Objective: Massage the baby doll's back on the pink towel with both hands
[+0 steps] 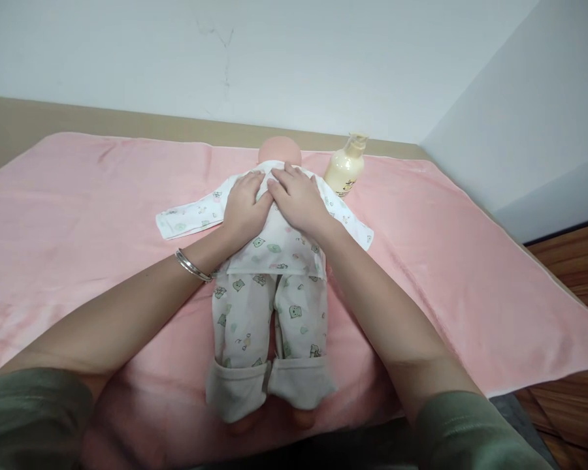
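A baby doll in a white printed top and matching trousers lies stretched out, its head at the far end. No face shows on it, only a smooth rounded head. My left hand rests flat on the left of the upper torso, fingers extended toward the head. On the right side, my right hand lies flat too, its thumb close to the left one. Both hands press on cloth and hold nothing. The sleeves spread out to either side, and the trouser cuffs are folded up near the feet.
A cream pump bottle stands to the right of the doll's head. Under everything lies a pink blanket. Behind it are a beige table edge and a pale wall. Brown wood shows at the lower right.
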Available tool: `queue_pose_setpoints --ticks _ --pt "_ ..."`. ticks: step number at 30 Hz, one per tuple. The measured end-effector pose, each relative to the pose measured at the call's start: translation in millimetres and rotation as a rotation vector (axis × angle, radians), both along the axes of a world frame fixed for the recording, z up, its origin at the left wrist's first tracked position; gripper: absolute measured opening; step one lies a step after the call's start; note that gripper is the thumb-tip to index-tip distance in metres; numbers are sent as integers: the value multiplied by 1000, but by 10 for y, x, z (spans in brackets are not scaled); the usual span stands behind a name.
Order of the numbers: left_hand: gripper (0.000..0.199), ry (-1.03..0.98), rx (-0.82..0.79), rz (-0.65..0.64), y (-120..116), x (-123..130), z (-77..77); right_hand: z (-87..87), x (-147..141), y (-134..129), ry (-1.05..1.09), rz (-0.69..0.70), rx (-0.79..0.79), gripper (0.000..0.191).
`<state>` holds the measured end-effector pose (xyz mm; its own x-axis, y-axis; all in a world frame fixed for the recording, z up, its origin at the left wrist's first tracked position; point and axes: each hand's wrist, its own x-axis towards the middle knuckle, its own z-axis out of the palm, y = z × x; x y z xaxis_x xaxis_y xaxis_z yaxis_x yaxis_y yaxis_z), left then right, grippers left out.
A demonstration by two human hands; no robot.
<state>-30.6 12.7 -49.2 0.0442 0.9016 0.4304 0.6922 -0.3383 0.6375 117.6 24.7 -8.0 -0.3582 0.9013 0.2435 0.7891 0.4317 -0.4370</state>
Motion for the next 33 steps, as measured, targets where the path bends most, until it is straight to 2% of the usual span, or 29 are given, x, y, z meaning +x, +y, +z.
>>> queue_pose_setpoints --ticks 4,9,11,15,17,22,27,33 --pt "55 -16 1 33 12 -8 -37 34 107 69 26 -94 5 51" --pt "54 -48 25 14 1 -3 -35 139 59 -6 77 -187 140 57" --pt "54 -74 39 18 9 0 -45 124 -5 -55 45 -162 133 57" --pt "54 -97 42 34 21 0 -70 84 -50 -102 -90 -12 -29 56" --pt "53 -100 41 35 22 -4 -78 98 -22 -94 -77 32 -48 56" --pt "50 -161 80 13 58 -18 -125 84 7 -33 88 -59 109 53" --pt "47 -210 89 7 86 -24 -154 15 -75 -46 -32 -33 -10 50" --pt "42 -243 51 -24 17 -1 -74 232 -67 -166 149 -66 100 50"
